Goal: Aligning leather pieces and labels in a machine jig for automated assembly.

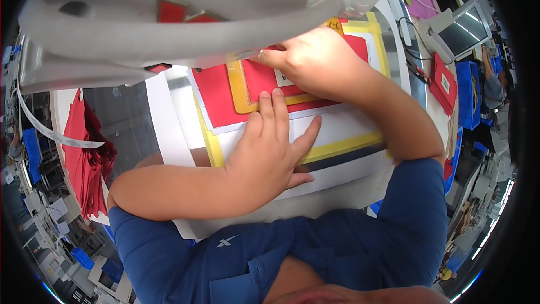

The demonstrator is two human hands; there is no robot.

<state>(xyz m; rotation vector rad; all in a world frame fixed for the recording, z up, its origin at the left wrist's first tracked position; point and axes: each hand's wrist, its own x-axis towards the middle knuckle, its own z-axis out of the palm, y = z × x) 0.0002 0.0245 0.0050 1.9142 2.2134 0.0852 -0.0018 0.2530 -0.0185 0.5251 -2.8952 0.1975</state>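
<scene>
Under the white sewing machine head [185, 45], a piece of red fabric [216, 98] lies on white sheets. On the fabric sits a yellow frame-shaped template [242, 95], with more red and a small white label [283, 79] inside it. My left hand [261, 146] lies flat with its fingers spread, two fingertips at the template's near edge. Over the template's right part is my right hand [318, 59], its fingers curled and pressed together by the label. What they pinch, if anything, is hidden. The machine head covers the far side of the fabric.
Yellow tape [343, 146] borders the white sheet. At left hangs a heap of red fabric pieces [84, 157]. Small scissors [417, 72], a stack of red pieces [444, 84], a grey screen device [464, 29] and a blue bin [468, 93] stand to the right.
</scene>
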